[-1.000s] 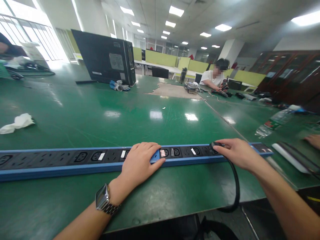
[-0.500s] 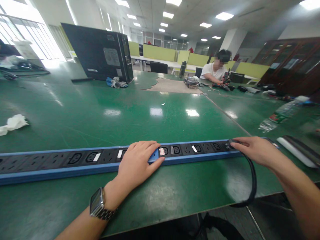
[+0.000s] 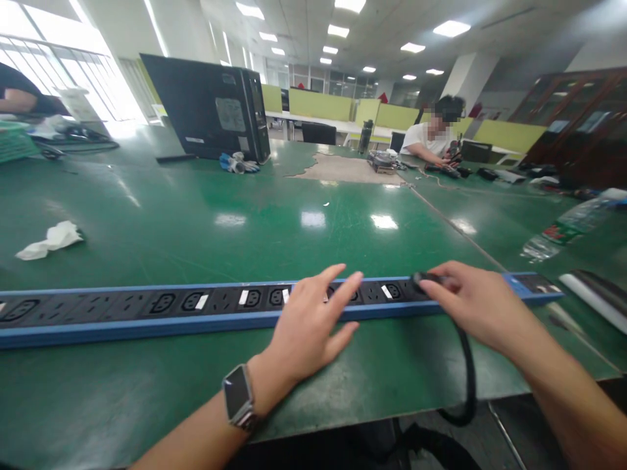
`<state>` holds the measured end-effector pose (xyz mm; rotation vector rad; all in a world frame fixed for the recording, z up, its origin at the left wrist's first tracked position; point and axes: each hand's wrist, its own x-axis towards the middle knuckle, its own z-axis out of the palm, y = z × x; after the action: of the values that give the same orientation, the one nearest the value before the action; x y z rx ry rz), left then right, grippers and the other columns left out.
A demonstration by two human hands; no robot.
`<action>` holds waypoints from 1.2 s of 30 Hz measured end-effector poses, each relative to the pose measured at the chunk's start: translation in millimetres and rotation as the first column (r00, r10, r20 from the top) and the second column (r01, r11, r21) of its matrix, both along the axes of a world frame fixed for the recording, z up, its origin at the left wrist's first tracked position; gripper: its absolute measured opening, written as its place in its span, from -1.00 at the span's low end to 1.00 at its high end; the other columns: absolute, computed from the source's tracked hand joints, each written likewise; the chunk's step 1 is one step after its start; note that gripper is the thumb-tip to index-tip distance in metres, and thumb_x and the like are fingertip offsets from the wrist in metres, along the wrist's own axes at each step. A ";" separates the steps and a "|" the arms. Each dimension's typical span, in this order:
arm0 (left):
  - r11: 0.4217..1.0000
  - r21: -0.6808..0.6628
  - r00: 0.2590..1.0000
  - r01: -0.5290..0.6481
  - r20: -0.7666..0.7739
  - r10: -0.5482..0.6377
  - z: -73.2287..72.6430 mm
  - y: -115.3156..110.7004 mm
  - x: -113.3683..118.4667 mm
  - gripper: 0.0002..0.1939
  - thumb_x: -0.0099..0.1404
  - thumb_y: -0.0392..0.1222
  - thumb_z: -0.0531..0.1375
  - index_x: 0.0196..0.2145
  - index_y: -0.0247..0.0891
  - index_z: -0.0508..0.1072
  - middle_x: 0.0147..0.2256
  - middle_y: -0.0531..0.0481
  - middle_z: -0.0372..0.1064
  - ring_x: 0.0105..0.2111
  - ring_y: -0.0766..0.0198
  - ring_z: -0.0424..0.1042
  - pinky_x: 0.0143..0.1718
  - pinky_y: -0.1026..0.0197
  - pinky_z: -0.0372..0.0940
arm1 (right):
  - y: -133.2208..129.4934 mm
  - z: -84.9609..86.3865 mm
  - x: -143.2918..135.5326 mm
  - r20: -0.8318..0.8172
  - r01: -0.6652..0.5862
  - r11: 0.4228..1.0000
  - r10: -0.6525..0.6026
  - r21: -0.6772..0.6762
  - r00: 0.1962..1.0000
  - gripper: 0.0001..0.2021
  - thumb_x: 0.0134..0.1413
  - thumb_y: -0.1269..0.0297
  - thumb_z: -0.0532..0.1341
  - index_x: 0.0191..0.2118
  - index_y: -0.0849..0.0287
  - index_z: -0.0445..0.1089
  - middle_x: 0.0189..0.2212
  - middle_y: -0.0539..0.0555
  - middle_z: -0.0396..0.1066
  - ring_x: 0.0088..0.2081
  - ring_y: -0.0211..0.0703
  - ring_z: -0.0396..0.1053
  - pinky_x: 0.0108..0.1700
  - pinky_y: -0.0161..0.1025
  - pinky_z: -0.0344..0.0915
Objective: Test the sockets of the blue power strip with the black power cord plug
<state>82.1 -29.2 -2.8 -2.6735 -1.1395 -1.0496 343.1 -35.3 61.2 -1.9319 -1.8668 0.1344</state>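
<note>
A long blue power strip with black sockets and several white stickers lies across the near part of the green table. My left hand, a watch on its wrist, hovers over the strip's middle, fingers spread and holding nothing. In my right hand is a black plug, pinched between thumb and fingers above the sockets toward the strip's right end. Its thick black cable curves down past the table's front edge. Whether the plug touches the strip cannot be made out.
Behind the strip stands a black computer case, gloves beside it. Crumpled tissue lies at left, a plastic bottle at right. Across the table sits a person in a white shirt; another person's arm shows far left.
My left hand has lifted off the strip and shifted right, its fingers spreading. My right hand has drawn the plug leftward along the strip. The view has turned slightly left.
</note>
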 end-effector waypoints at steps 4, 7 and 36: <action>0.980 0.147 0.990 0.132 0.028 -0.138 6.9 -9.0 3.0 -0.44 0.31 -0.24 0.14 0.25 -0.16 0.14 0.07 -0.18 0.33 0.06 0.06 0.32 0.07 0.01 0.25 | -29.6 11.9 -68.0 -0.480 -0.460 0.886 0.381 -0.054 0.790 -0.73 0.15 0.07 0.17 -0.23 0.11 0.52 -0.41 0.03 0.54 -0.43 -0.15 0.45 -0.37 -0.24 0.35; 0.963 0.157 0.969 -0.221 0.149 0.198 7.1 -6.5 -50.0 -0.56 0.34 -0.17 0.16 0.16 -0.08 0.27 0.01 -0.14 0.35 0.01 0.02 0.34 0.05 -0.04 0.26 | -28.0 -6.5 -58.0 -0.637 -0.246 0.963 0.256 0.107 0.727 -0.71 0.16 0.04 0.17 -0.29 0.14 0.50 -0.45 0.05 0.52 -0.42 -0.15 0.46 -0.32 -0.22 0.39; 0.989 -0.027 0.963 -0.147 0.223 0.150 14.9 -3.4 -92.4 -0.69 0.31 -0.20 0.19 0.01 -0.15 0.46 -0.13 -0.02 0.47 -0.19 0.20 0.48 -0.14 0.17 0.40 | 20.8 -113.7 -13.4 -0.007 0.046 0.854 -0.050 0.518 0.999 -0.78 0.16 0.18 0.13 -0.23 0.17 0.46 -0.12 0.13 0.52 -0.03 0.01 0.42 0.07 -0.03 0.23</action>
<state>-10.3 -32.6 12.1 -2.4772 -1.3608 -1.3471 329.8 -14.6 -52.5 -1.5935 -1.6362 -0.3613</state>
